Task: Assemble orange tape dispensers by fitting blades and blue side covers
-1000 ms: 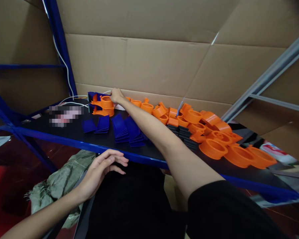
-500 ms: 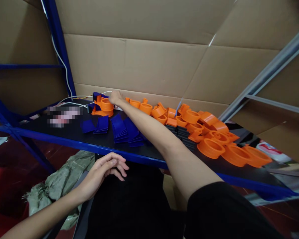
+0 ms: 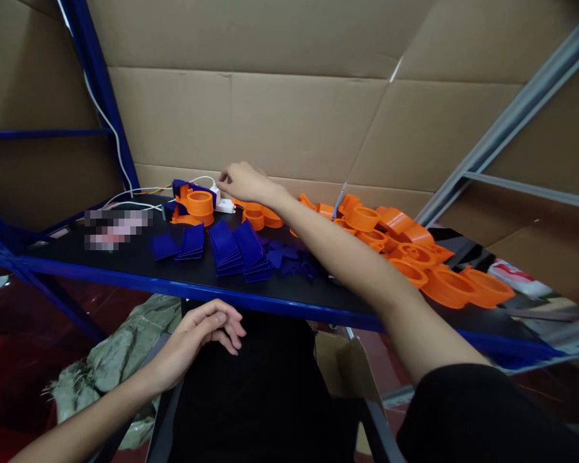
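Observation:
My right hand (image 3: 245, 182) hovers at the back of the black-topped shelf, fingers loosely bent and holding nothing visible. Just below its fingertips are a white plug (image 3: 215, 195) and a small white block (image 3: 226, 206). To their left stands an orange ring-shaped plastic part (image 3: 200, 207), with dark blue pieces behind it. My left hand (image 3: 213, 326) hangs over my lap in front of the shelf edge, fingers apart, curved and empty. Stacks of thin blue plates (image 3: 226, 247) lie on the shelf between the hands. My right forearm hides part of the shelf.
Many orange ring parts (image 3: 448, 286) are heaped on the right. Small blue pieces (image 3: 289, 256) lie near my forearm. White cables (image 3: 139, 206) run along the left. A blue shelf rail (image 3: 174, 283) forms the front edge, with a cardboard wall (image 3: 294, 122) behind.
My right hand has drawn away from the orange part, up and to the right, uncovering the white plug and block. The view has shifted slightly. My left hand stays put.

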Demonstrator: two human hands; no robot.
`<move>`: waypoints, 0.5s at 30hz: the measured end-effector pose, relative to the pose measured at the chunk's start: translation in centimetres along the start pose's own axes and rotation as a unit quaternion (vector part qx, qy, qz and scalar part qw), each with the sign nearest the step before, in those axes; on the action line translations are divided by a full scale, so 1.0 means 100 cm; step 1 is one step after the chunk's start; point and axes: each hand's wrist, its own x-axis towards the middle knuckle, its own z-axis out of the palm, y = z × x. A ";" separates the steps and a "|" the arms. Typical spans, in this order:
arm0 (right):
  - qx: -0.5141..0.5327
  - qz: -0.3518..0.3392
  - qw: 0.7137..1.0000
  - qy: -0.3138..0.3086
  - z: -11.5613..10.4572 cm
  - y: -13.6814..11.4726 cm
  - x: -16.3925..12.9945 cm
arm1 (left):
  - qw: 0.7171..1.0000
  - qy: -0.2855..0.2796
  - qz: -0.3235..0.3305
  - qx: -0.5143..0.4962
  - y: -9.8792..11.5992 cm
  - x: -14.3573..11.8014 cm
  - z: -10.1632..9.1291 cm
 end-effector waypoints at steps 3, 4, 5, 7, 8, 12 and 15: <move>0.014 -0.088 0.994 -0.062 -0.031 0.025 -0.059 | 1.000 -0.008 -0.012 0.016 -0.002 0.001 0.001; 0.017 -0.098 0.991 -0.088 -0.039 0.034 -0.081 | 1.000 -0.011 -0.016 0.022 -0.003 0.001 0.001; 0.020 -0.093 0.990 -0.108 -0.045 0.043 -0.104 | 0.999 -0.015 -0.021 0.028 -0.004 0.001 0.002; 0.026 -0.048 0.991 -0.124 -0.052 0.062 -0.152 | 0.999 -0.020 -0.029 0.041 -0.006 0.001 0.004; 0.027 -0.016 0.992 -0.118 -0.052 0.071 -0.176 | 0.998 -0.022 -0.032 0.046 -0.007 0.001 0.005; -0.004 0.107 0.992 -0.066 -0.035 0.100 -0.259 | 0.997 -0.032 -0.043 0.058 -0.008 0.002 0.006; -0.040 0.130 0.991 -0.007 -0.013 0.108 -0.294 | 0.996 -0.034 -0.048 0.061 -0.009 0.003 0.006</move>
